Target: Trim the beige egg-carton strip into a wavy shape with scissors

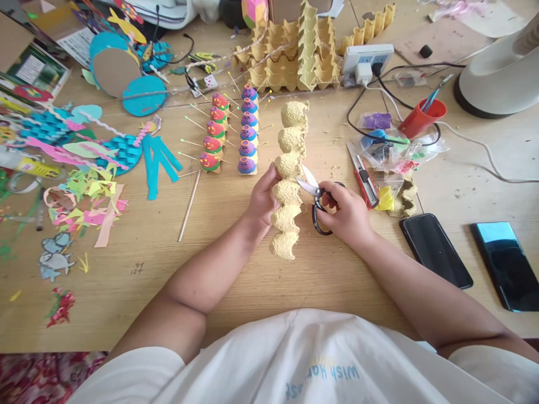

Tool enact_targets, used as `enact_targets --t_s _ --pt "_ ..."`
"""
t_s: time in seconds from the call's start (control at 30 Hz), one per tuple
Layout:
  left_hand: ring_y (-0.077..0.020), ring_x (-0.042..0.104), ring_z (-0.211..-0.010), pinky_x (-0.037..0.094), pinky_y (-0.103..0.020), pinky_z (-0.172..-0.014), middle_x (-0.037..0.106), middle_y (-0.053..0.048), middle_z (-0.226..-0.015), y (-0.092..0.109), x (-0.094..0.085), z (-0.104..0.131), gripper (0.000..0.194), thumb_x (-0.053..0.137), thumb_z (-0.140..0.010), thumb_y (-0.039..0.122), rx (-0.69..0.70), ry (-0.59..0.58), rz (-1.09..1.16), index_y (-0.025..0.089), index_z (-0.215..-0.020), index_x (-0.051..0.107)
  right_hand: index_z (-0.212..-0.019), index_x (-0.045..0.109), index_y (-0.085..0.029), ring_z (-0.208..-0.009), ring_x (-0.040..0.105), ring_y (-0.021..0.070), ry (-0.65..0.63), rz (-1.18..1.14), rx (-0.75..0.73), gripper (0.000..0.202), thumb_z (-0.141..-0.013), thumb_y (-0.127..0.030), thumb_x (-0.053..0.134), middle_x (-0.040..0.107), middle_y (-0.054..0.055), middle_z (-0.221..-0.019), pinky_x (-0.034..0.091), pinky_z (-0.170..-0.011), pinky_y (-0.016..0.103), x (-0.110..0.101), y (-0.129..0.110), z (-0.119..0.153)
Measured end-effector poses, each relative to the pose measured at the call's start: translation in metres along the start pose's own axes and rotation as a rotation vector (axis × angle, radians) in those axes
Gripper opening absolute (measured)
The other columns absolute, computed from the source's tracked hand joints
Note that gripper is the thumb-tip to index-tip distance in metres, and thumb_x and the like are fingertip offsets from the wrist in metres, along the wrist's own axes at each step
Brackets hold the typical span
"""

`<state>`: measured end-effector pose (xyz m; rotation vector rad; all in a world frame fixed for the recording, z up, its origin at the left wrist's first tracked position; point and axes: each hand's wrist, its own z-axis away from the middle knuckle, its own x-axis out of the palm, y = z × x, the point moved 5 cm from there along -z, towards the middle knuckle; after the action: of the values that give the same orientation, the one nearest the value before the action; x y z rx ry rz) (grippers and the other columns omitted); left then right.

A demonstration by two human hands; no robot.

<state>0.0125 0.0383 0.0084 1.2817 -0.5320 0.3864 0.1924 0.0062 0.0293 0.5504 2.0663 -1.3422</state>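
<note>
A bumpy strip of yellow egg carton (287,217) with several cups in a row is held upright in my left hand (264,196), whose fingers wrap its left side and are partly hidden behind it. My right hand (343,210) grips black-handled scissors (316,191) by their loops. The scissors' blades are spread, and their tips meet the strip's right edge near the middle cups. Beyond my left hand stand two rows of painted egg-carton caterpillars, one red and green (215,130), the other blue and purple (249,133), with pins stuck in them.
Yellow egg trays (273,73) lie at the back beside a power strip (368,56). To the right are a utility knife (365,179), a red cup (422,119) and two phones (435,249) (507,264). Paper scraps (84,193) and a thin stick (189,206) lie left.
</note>
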Motion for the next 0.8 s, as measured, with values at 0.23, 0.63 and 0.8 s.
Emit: enact_targets --t_s 0.23,0.63,0.8 --pt "-0.0296 0.082 -0.106 0.067 -0.038 -0.079 0.082 -0.005 -0.098 -0.0019 -0.0017 -0.0003 0.054 0.057 -0.099 0.077 -0.017 0.047 -0.061 0.027 -0.108 0.074 -0.119 0.073 -0.028 -0.075 0.065 0.0204 0.021 0.07 0.008 0.033 -0.086 -0.022 0.074 0.073 0.0 -0.083 0.046 -0.068 0.031 -0.0014 0.0009 0.0002" --pt "-0.0323 0.082 -0.107 0.068 -0.042 -0.08 0.083 -0.005 -0.097 -0.002 -0.0006 0.0001 0.052 0.06 -0.097 0.076 -0.051 0.042 -0.043 0.027 -0.107 0.075 -0.121 0.075 -0.025 -0.073 0.066 0.0207 -0.007 0.097 0.015 0.033 -0.088 -0.022 0.074 0.075 0.002 -0.082 0.043 -0.066 0.031 -0.0017 0.0026 0.0003" --pt "-0.0325 0.082 -0.111 0.068 -0.04 -0.082 0.083 -0.006 -0.093 0.0 0.002 0.0017 0.051 0.058 -0.1 0.075 -0.095 0.099 -0.029 0.026 -0.103 0.075 -0.123 0.075 -0.025 -0.074 0.068 0.0217 -0.006 0.126 0.001 0.034 -0.089 -0.022 0.072 0.076 0.003 -0.082 0.043 -0.066 0.031 -0.0021 0.0022 0.0005"
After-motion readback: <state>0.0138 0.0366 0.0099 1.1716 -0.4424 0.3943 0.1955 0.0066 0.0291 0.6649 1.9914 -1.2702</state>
